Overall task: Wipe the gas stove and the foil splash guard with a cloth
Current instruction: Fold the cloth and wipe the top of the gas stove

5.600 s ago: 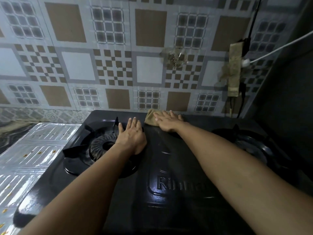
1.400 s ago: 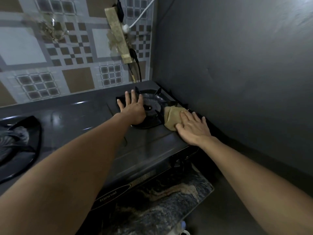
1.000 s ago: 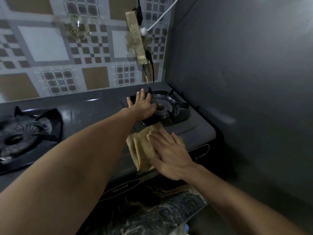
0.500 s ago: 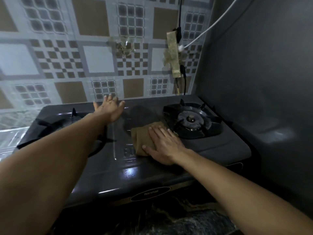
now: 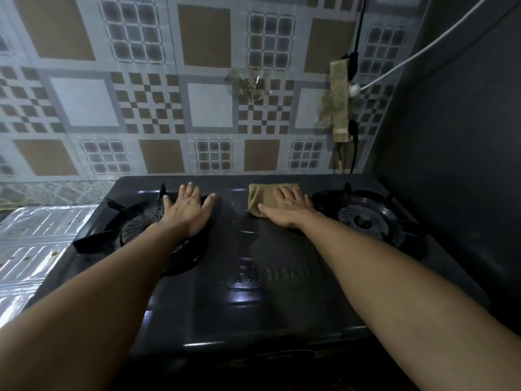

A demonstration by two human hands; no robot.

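Both hands are laid flat on the gas stove (image 5: 253,306). Since half a second ago the folded cloth (image 5: 263,197) has been carried from mid-top to the back edge at 12 o'clock, pressed under the right hand (image 5: 286,211), fingers straight. The left hand (image 5: 189,211), fingers spread, braces on the left burner (image 5: 141,227). The foil splash guard (image 5: 36,241), at 9 o'clock, seemingly remains unwiped.

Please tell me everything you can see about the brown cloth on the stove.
The folded tan-brown cloth looks like soft, thin fabric, folded into a rough rectangle. It lies flat on the glossy black gas stove top, near the back edge, between the two burners and closer to the right one. The right hand presses on it with straight, spread fingers and covers its right part; the left part stays visible. The left hand does not touch it.
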